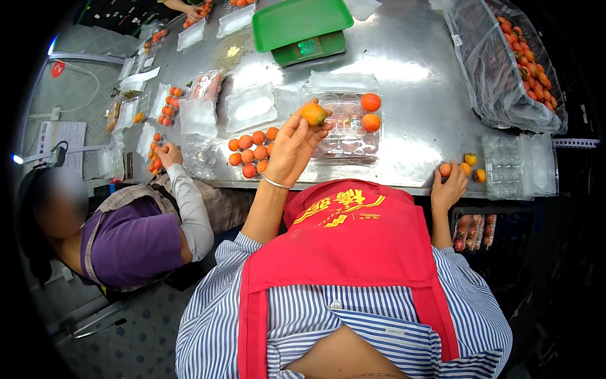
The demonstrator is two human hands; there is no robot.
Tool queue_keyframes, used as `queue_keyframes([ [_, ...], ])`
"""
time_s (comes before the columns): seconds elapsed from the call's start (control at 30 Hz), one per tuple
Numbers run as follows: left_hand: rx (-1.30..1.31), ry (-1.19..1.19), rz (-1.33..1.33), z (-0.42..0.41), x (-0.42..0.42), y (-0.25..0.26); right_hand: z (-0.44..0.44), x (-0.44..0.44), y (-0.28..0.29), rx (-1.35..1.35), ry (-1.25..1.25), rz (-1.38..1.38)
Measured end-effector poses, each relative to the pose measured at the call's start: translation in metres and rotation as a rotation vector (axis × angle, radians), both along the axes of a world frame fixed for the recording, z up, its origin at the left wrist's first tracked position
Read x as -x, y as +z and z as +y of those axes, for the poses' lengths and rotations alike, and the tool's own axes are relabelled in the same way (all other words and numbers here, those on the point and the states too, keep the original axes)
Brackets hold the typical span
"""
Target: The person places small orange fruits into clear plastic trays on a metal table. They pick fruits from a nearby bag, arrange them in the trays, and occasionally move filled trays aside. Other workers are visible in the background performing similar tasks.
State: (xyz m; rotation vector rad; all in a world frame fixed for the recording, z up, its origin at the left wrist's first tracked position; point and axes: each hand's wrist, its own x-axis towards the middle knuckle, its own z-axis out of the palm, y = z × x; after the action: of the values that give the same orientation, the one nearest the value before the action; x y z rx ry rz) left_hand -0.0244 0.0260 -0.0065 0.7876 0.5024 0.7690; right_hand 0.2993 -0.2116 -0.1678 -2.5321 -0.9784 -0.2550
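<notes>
My left hand (296,147) is raised over the metal table, holding a yellow-orange persimmon (313,114) by its fingertips, green calyx turned right. Just beyond is an open clear plastic clamshell tray (350,149) with two orange-red persimmons (370,112) in its right-hand column. To the left of my wrist sits a block of several orange persimmons (247,155), partly hidden by my forearm. Over at the right, my right hand (450,187) rests at the table's near edge, thumb and fingers around a persimmon (444,169). A few yellowish ones (479,175) lie beside it.
A green weighing scale (303,28) stands at the far middle. Far right is a plastic-lined crate (478,71) of persimmons, with stacked empty clamshells (506,166) below. A co-worker (137,237) handles fruit on my left; another person's hand (193,13) shows at the far left.
</notes>
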Motion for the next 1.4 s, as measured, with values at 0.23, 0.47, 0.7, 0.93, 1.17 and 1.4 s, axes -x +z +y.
queue_keyframes([
  [0.23,-0.122,0.025,0.143,-0.007,-0.005,0.004,0.000,-0.011,-0.017,-0.255,0.009,0.196],
  [0.47,-0.190,0.091,0.318,-0.015,-0.011,0.001,0.041,-0.002,0.033,-0.730,-0.030,1.248],
  [0.7,-0.168,0.041,0.281,-0.020,-0.014,0.005,0.043,-0.006,0.023,-0.381,0.083,0.539],
  [0.93,-0.167,0.040,0.170,-0.026,-0.020,0.012,0.017,-0.022,0.000,-0.180,0.120,0.093],
  [1.17,-0.186,0.066,0.202,-0.028,-0.020,0.002,0.043,-0.016,0.020,-0.632,0.119,0.844],
  [1.4,-0.309,-0.002,0.281,-0.031,-0.029,0.006,0.090,0.065,0.154,-0.712,0.735,1.443],
])
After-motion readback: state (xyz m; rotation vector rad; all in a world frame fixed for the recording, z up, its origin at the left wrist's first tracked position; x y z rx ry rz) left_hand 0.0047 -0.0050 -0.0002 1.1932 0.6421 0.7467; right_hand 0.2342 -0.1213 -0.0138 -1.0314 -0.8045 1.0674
